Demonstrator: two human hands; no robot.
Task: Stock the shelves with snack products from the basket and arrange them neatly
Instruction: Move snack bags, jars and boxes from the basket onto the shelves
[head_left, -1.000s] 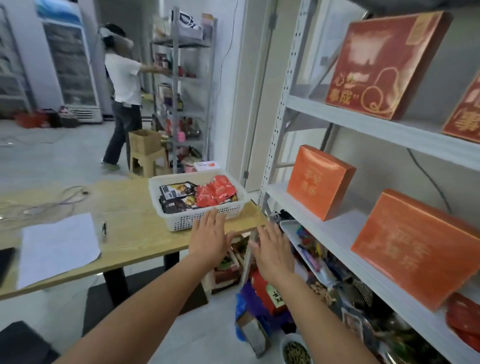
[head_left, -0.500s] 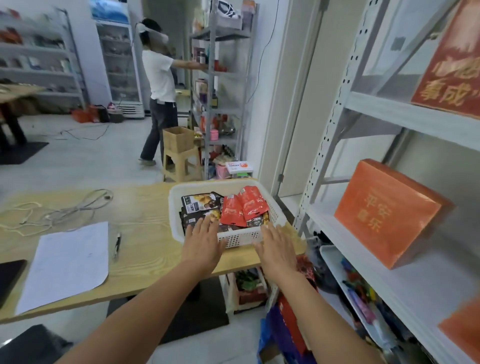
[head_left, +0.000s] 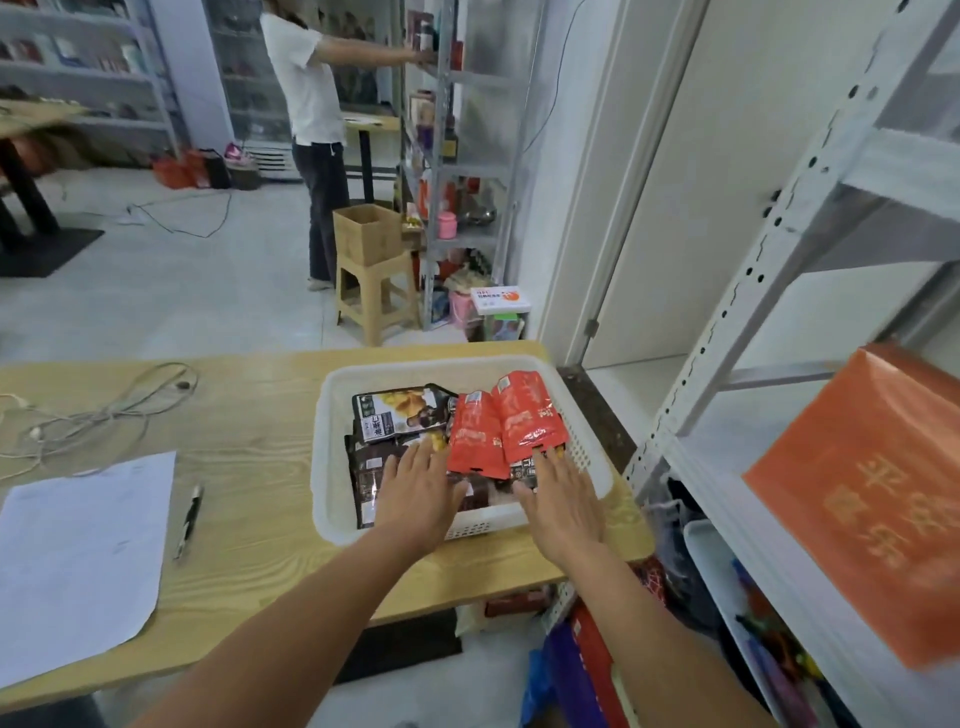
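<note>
Over the near rim of the white basket on the wooden table, both hands hang flat with fingers spread, grasping nothing. Two red packets lie side by side just ahead of the gap between the left hand and right hand, their long sides running away from the person, lower edges almost at the fingertips. Dark packets lie under and beyond the left hand; either hand looks equally near.
</note>
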